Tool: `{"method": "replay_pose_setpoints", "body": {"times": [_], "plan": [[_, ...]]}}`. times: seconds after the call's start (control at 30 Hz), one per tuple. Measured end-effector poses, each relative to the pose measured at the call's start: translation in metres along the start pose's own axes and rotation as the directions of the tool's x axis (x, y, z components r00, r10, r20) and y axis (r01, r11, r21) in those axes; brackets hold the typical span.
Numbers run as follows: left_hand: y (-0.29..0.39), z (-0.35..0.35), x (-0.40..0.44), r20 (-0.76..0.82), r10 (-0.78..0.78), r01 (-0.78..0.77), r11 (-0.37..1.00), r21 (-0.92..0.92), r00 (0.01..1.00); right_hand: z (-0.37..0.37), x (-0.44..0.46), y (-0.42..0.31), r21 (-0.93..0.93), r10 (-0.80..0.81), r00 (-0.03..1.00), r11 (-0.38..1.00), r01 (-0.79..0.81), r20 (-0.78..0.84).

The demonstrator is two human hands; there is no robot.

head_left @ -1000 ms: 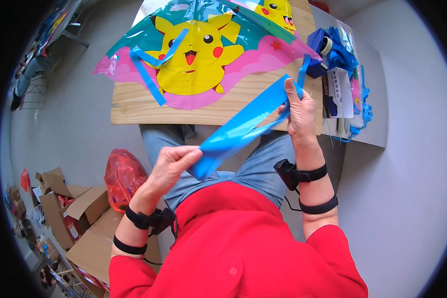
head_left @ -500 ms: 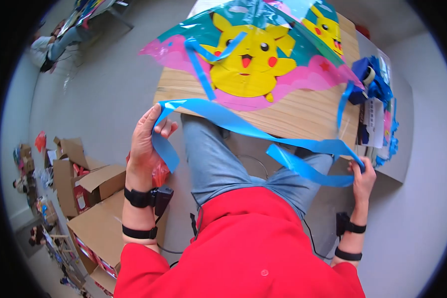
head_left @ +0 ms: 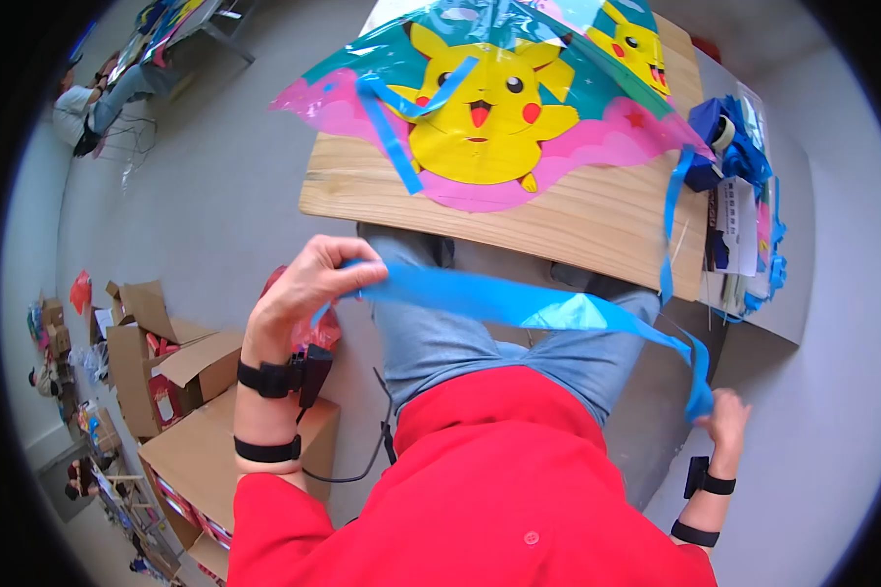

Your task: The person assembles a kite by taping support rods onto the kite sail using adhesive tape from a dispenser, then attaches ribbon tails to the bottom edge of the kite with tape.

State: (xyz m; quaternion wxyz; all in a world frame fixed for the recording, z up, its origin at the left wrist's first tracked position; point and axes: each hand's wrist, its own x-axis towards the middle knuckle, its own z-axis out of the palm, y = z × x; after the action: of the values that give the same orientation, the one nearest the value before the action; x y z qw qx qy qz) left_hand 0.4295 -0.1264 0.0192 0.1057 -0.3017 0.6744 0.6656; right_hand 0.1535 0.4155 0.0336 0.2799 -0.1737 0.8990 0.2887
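Note:
A long blue plastic ribbon (head_left: pixel 470 293) stretches across above my lap. Its left part is pinched between the thumb and fingers of my left hand (head_left: pixel 325 274), with a short end hanging below. At the lower right, my right hand (head_left: pixel 726 419) is closed on the ribbon's other part, beside my right thigh. On the wooden table (head_left: pixel 597 230) lies a kite sheet (head_left: pixel 480 117) printed with a yellow cartoon figure on teal and pink. A folded blue strip (head_left: pixel 390 137) rests on its left part. Another blue strip (head_left: pixel 671 225) hangs from its right corner.
A side stand at the right holds a blue tape dispenser (head_left: pixel 705 171), blue ribbons and a white box (head_left: pixel 739 225). Open cardboard boxes (head_left: pixel 191 430) and a red plastic bag (head_left: pixel 318 328) are at the lower left. A seated person (head_left: pixel 73 112) is at the far upper left.
The ribbon is pulled out straighter between my hands. My left hand has moved down and slightly right, and my right hand has moved down, away from the table.

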Motion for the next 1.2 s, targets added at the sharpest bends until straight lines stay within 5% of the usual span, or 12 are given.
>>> {"method": "replay_pose_setpoints", "body": {"times": [0.07,0.1,0.17,0.23,0.33,0.37,0.47,0.6,0.7,0.8,0.93,1.2], "plan": [[0.006,0.015,0.01,0.145,-0.02,-0.019,0.966,0.257,0.989,-0.055,-0.016,-0.034,0.499,-0.235,0.967,0.852,0.158,0.096],[0.014,0.028,0.017,0.218,-0.032,-0.055,0.923,0.381,0.975,-0.04,-0.011,-0.044,0.396,-0.423,0.815,0.722,0.567,-0.396],[0.015,0.054,0.039,0.393,0.198,-0.366,0.831,0.419,0.898,-0.097,-0.006,-0.12,0.517,-0.505,0.668,0.424,0.743,-0.546],[0.041,0.079,0.052,0.497,0.117,-0.366,0.82,0.44,0.86,-0.119,0.008,-0.191,0.692,-0.601,0.542,-0.027,0.721,-0.588],[0.058,0.089,0.063,0.462,0.147,-0.358,0.838,0.412,0.875,-0.102,0.039,-0.274,0.84,-0.78,0.393,-0.296,0.455,-0.488],[0.059,0.088,0.067,0.432,0.194,-0.371,0.849,0.376,0.881,-0.094,0.048,-0.29,0.936,-0.87,0.35,-0.301,0.18,-0.347],[0.052,0.063,0.067,0.054,0.251,-0.255,0.909,0.331,0.966,-0.11,0.032,-0.291,0.961,-0.796,0.555,-0.277,0.017,-0.24],[-0.003,0.047,0.079,-0.531,0.311,-0.264,0.95,0.165,0.788,-0.091,0.035,-0.299,0.876,-0.54,0.761,-0.475,0.079,-0.361],[-0.025,0.076,0.071,0.003,-0.068,0.066,0.95,-0.305,0.998,-0.086,0.035,-0.307,0.866,-0.482,0.803,-0.493,0.082,-0.351],[-0.025,0.121,0.082,-0.046,-0.091,0.04,0.768,-0.639,0.995,-0.083,0.04,-0.313,0.897,-0.52,0.762,-0.404,0.178,-0.386],[-0.019,0.123,0.107,-0.174,-0.132,-0.047,0.653,-0.756,0.976,-0.077,0.052,-0.305,0.952,-0.711,0.642,-0.14,0.271,-0.287],[-0.026,0.118,0.112,-0.022,0.034,-0.041,0.816,-0.576,0.999,-0.124,0.102,-0.304,0.961,-0.628,0.763,-0.275,-0.034,-0.153]]}}
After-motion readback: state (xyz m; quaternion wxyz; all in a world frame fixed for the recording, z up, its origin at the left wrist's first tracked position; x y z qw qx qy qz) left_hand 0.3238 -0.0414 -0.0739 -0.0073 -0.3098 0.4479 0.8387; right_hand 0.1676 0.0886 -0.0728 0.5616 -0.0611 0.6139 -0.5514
